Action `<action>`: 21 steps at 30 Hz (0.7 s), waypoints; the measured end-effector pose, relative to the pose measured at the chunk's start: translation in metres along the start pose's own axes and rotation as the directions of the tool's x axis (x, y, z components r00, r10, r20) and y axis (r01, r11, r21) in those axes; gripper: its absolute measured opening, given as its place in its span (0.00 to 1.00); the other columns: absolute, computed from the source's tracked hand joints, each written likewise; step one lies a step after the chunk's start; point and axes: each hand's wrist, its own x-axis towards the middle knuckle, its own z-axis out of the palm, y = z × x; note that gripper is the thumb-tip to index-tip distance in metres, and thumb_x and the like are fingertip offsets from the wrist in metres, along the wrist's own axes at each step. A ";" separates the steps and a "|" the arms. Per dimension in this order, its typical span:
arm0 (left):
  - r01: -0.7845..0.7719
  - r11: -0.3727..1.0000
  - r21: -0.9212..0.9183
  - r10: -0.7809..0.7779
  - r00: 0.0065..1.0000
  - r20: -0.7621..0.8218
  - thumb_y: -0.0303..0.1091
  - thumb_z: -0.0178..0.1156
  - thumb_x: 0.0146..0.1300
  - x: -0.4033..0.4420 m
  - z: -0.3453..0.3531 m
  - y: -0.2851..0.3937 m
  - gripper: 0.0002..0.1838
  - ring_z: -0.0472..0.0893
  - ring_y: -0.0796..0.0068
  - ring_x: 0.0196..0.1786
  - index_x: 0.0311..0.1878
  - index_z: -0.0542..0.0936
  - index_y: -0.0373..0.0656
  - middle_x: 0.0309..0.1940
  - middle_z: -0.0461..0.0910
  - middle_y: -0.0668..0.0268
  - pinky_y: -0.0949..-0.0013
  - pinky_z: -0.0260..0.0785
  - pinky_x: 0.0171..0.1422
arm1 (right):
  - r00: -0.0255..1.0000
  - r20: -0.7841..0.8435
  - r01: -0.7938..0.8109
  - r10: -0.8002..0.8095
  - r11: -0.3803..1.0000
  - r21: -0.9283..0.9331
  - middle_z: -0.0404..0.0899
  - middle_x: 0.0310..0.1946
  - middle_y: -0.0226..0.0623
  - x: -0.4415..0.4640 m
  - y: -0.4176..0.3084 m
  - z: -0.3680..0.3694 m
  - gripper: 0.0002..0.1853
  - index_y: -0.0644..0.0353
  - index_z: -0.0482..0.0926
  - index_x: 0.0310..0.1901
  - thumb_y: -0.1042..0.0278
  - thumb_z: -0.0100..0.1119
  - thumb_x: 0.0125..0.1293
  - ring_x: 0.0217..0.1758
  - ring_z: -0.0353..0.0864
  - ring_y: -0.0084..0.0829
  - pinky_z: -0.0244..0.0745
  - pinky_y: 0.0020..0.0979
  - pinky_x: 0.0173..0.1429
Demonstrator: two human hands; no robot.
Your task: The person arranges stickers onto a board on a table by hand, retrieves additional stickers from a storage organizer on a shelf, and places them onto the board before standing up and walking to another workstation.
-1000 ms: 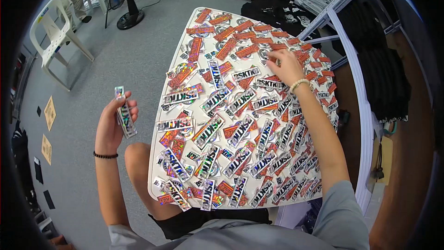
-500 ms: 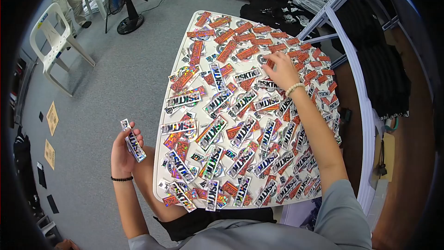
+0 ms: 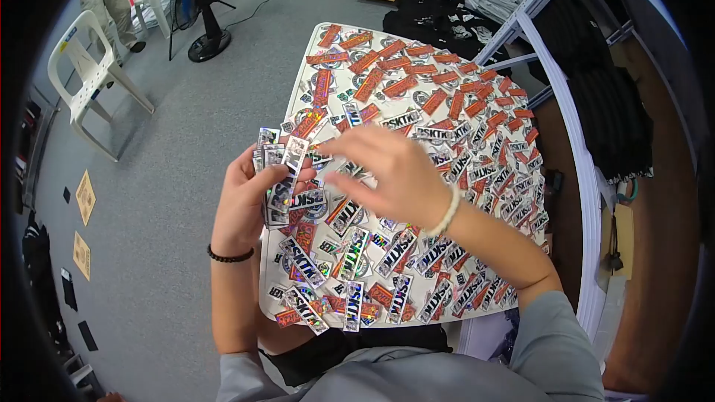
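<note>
My left hand (image 3: 249,197) holds a fanned stack of holographic stickers (image 3: 281,187) with black lettering, thumb on top, over the left edge of the white table (image 3: 268,294). Just right of the stack is my right hand (image 3: 391,175), slightly blurred, its thumb and fingers apart with nothing seen between them. Beneath both hands, the tabletop is covered by many small piles, where black-lettered strips (image 3: 354,253) lie over orange-red strips and round stickers. Toward the far side, orange-red strips (image 3: 369,85) lie on top of the piles.
A white plastic chair (image 3: 89,67) and a black fan (image 3: 205,18) stand on the floor at the left. Behind them is a person's leg (image 3: 117,11). Metal shelving (image 3: 525,7) with dark folded clothes borders the table's right side.
My left hand has moved right and up to the table edge, and its stickers are now fanned out. My right hand has come back from the far piles toward my left hand.
</note>
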 end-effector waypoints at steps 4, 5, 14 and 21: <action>-0.068 0.990 0.120 0.057 0.994 0.096 0.19 0.52 0.56 -0.012 -0.002 -0.010 0.15 0.81 0.72 0.38 0.48 0.70 0.31 0.38 0.78 0.59 0.74 0.75 0.42 | 0.996 -0.057 -0.063 0.072 0.986 0.155 0.76 0.33 0.34 -0.013 -0.019 0.011 0.15 0.60 0.74 0.41 0.66 0.64 0.53 0.32 0.77 0.29 0.73 0.26 0.36; -0.003 0.989 0.149 -0.016 0.992 0.128 0.18 0.56 0.55 -0.020 0.000 -0.007 0.15 0.80 0.76 0.37 0.48 0.71 0.32 0.37 0.79 0.62 0.77 0.74 0.41 | 0.976 -0.055 -0.188 0.210 0.944 0.272 0.76 0.33 0.33 -0.017 -0.024 0.013 0.16 0.61 0.72 0.41 0.68 0.65 0.52 0.30 0.76 0.24 0.72 0.23 0.33; 0.158 0.987 0.021 -0.158 0.987 -0.014 0.27 0.45 0.59 -0.020 -0.042 -0.002 0.17 0.77 0.76 0.26 0.53 0.66 0.33 0.35 0.79 0.55 0.76 0.73 0.30 | 0.806 0.045 -0.470 0.590 0.592 0.655 0.79 0.24 0.30 0.010 0.046 0.018 0.09 0.64 0.77 0.34 0.75 0.65 0.50 0.26 0.75 0.16 0.69 0.18 0.30; 0.017 0.999 -0.038 -0.023 0.985 -0.172 0.22 0.45 0.59 0.000 -0.054 0.022 0.16 0.81 0.66 0.41 0.52 0.63 0.30 0.42 0.76 0.48 0.71 0.77 0.45 | 0.850 -0.029 -0.442 0.527 0.740 0.507 0.78 0.20 0.31 0.050 0.092 0.056 0.10 0.63 0.78 0.32 0.70 0.67 0.47 0.22 0.75 0.18 0.68 0.20 0.27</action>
